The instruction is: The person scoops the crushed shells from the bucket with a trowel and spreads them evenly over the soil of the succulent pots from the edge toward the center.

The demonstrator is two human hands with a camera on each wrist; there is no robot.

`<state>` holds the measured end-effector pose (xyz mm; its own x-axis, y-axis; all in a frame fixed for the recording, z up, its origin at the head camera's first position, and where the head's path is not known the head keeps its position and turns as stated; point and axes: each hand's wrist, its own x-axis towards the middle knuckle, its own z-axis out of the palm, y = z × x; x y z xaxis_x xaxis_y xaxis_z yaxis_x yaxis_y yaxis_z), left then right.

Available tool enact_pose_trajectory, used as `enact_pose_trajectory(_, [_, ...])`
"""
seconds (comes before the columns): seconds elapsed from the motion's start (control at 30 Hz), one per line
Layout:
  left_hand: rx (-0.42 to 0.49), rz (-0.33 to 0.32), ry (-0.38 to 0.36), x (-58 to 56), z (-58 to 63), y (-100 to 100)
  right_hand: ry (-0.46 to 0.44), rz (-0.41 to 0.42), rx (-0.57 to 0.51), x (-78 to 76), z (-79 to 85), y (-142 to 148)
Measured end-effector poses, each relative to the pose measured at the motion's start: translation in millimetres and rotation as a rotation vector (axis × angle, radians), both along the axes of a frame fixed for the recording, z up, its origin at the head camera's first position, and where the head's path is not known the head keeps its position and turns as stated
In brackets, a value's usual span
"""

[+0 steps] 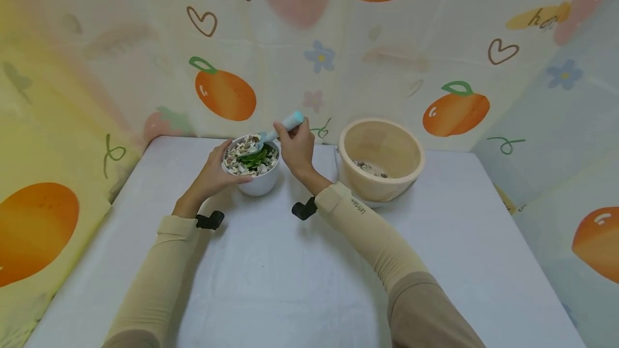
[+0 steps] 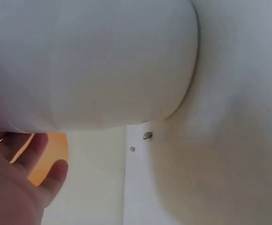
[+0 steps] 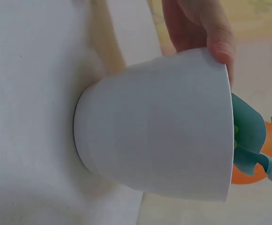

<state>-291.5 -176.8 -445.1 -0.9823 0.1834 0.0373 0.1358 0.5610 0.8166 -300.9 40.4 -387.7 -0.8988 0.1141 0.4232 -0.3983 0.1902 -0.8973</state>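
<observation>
A white flowerpot (image 1: 258, 184) stands toward the back of the table, filled with pale pebbles (image 1: 234, 165) around a green plant (image 1: 253, 160). My left hand (image 1: 213, 172) grips the pot's left side, with the thumb by the rim at the front. My right hand (image 1: 297, 150) holds a small shovel (image 1: 285, 127) by its light blue handle, above the pot's right edge. The shovel's teal blade (image 3: 248, 124) is tilted over the pebbles beside the leaves. In the left wrist view, the pot's smooth wall (image 2: 93, 61) fills the upper left.
Right of the pot sits a larger beige bowl-shaped planter (image 1: 379, 187) with some pebbles (image 1: 369, 168) at its bottom. Two small stones (image 2: 147, 135) lie on the white-covered table (image 1: 290, 283) near the pot. A fruit-printed cloth (image 1: 300, 69) hangs behind.
</observation>
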Motion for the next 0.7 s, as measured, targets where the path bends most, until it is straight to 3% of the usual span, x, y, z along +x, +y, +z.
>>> enact_pose_trajectory(0.7, [0.009,0.057,0.017,3.5,-4.8,5.1,0.076,-0.002,0.098,4.8,5.5,-2.1])
